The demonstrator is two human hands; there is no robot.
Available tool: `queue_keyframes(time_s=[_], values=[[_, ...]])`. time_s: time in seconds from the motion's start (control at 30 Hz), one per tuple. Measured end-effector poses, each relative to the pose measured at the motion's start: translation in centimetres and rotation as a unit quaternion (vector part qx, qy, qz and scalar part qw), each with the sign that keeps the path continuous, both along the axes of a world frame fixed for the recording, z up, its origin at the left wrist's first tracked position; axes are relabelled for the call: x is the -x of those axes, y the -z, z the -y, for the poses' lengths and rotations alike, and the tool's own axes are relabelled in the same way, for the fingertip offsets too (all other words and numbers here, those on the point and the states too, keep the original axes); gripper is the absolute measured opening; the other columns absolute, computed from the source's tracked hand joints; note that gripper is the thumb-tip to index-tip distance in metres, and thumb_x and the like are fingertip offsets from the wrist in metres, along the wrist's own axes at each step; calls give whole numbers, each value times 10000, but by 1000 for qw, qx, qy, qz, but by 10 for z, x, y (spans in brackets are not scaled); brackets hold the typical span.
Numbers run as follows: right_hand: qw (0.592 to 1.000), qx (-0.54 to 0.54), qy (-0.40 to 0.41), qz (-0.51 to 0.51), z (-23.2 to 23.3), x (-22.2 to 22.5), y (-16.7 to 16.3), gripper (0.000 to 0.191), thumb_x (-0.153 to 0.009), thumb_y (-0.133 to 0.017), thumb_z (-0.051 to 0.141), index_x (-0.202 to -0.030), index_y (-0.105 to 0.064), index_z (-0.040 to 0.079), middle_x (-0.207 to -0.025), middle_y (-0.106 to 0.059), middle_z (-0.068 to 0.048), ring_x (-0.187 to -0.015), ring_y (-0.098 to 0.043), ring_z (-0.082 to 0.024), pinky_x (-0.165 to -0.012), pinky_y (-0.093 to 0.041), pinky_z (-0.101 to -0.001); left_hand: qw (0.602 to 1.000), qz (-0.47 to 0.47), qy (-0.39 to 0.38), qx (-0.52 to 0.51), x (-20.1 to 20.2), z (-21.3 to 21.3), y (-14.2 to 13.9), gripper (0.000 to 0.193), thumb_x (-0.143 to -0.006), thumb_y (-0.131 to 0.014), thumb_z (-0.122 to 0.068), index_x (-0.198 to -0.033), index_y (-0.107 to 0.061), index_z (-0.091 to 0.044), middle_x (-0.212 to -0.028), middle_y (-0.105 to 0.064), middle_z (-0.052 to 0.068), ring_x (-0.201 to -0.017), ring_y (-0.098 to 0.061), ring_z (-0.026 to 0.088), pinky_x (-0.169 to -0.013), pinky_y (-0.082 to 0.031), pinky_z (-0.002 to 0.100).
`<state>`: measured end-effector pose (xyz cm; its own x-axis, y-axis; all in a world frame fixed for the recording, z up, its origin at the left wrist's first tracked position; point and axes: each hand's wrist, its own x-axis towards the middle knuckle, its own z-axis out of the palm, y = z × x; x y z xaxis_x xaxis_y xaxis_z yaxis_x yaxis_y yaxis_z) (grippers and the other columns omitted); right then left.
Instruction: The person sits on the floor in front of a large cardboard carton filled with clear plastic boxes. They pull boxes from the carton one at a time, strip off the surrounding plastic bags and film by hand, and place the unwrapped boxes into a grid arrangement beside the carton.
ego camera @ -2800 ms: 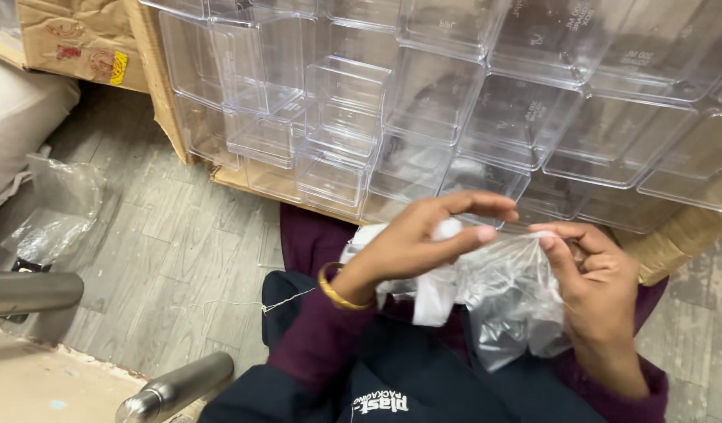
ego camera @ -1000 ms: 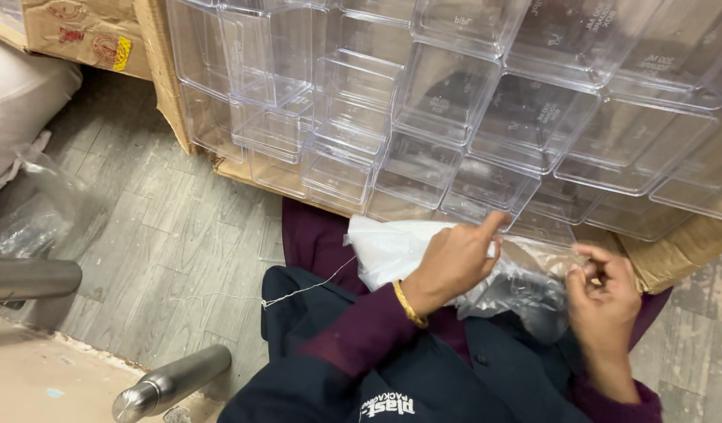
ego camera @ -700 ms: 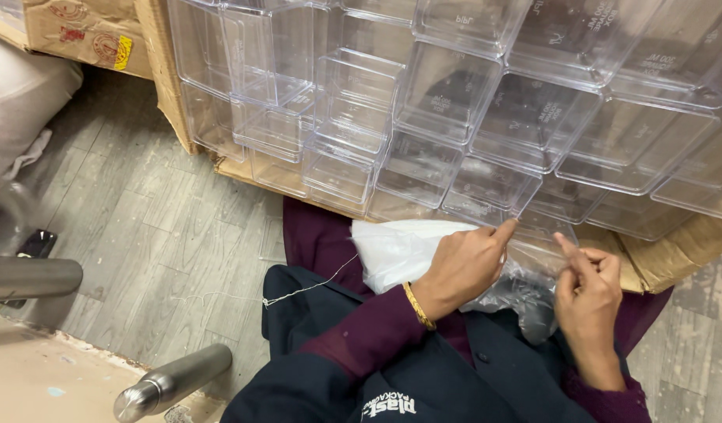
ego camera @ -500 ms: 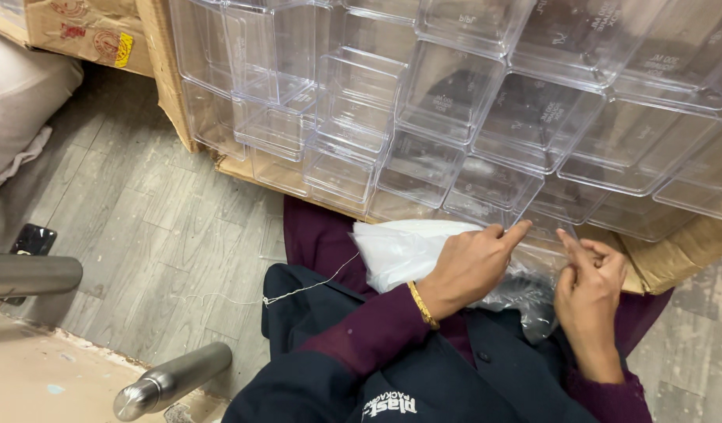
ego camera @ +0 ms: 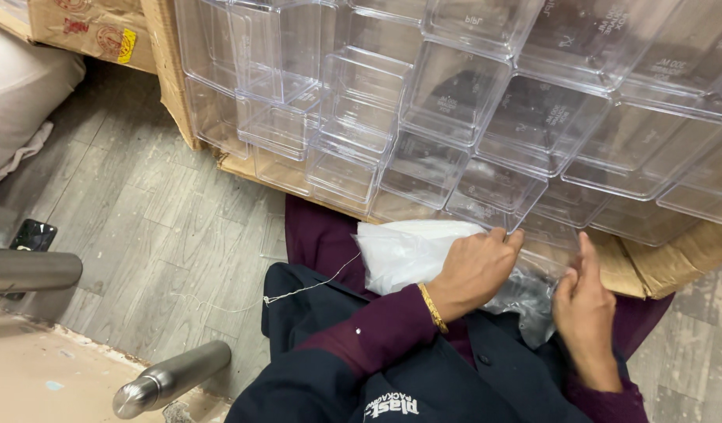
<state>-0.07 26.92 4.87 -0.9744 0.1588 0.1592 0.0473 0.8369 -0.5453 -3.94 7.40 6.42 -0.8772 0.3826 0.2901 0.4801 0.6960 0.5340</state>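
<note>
Left hand [ego camera: 474,270] grips a white bag [ego camera: 408,252] on the lap; right hand [ego camera: 584,301], at its 3 o'clock, pinches clear plastic [ego camera: 525,301]. Clear boxes [ego camera: 455,102] stacked at 12 o'clock. Grey plank floor [ego camera: 142,227]; steel bottle [ego camera: 173,377] at 8 o'clock.

The stack of clear plastic containers [ego camera: 486,102] walls off the space directly ahead of both hands, leaving only a narrow gap above the lap. The left hand [ego camera: 474,270] and right hand [ego camera: 584,309] sit close together there, hemmed by the white bag [ego camera: 408,251] and the crinkled clear bag [ego camera: 525,301]. To the left, the grey plank floor [ego camera: 142,227] lies open, bounded by a cardboard box [ego camera: 87,27] and a steel bottle [ego camera: 173,378].
</note>
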Motion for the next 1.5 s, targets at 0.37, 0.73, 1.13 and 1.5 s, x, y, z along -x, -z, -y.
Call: queue_keyframes(time_s=[0.37,0.73,1.13,1.5], values=[[999,43,-5,14,-1,-6,10,678,-967,-493,-11,-1612,-313,95,-1260,-694,-209,-1058,-707,-390,-876,-561,-449,1000,-3,6,11,-3,-1,2,498,-850,-622,-49,-1338,-609,48,-952,-685,166,-733,-704,319,-555,-540,419],[999,43,-2,23,0,-7,7,690,-967,-494,-8,-1622,-315,117,-1263,-694,-197,-1049,-704,-386,-864,-565,-446,1000,0,7,17,-3,-1,1,506,-845,-636,-40,-1342,-609,46,-960,-691,176,-735,-710,327,-548,-540,423],[999,26,-17,14,-2,-6,9,693,-968,-506,-8,-1623,-311,109,-1254,-693,-206,-1063,-695,-395,-867,-557,-449,1000,7,14,11,-2,1,0,528,-807,-645,-32,-1327,-610,55,-958,-696,190,-745,-716,347,-551,-543,438],[999,17,-2,31,-4,-4,9,702,-966,-509,0,-1627,-308,122,-1224,-694,-224,-1043,-698,-404,-862,-560,-466,1000,18,13,9,0,1,-1,506,-825,-638,-29,-1323,-611,54,-967,-699,191,-756,-721,351,-558,-544,442]])
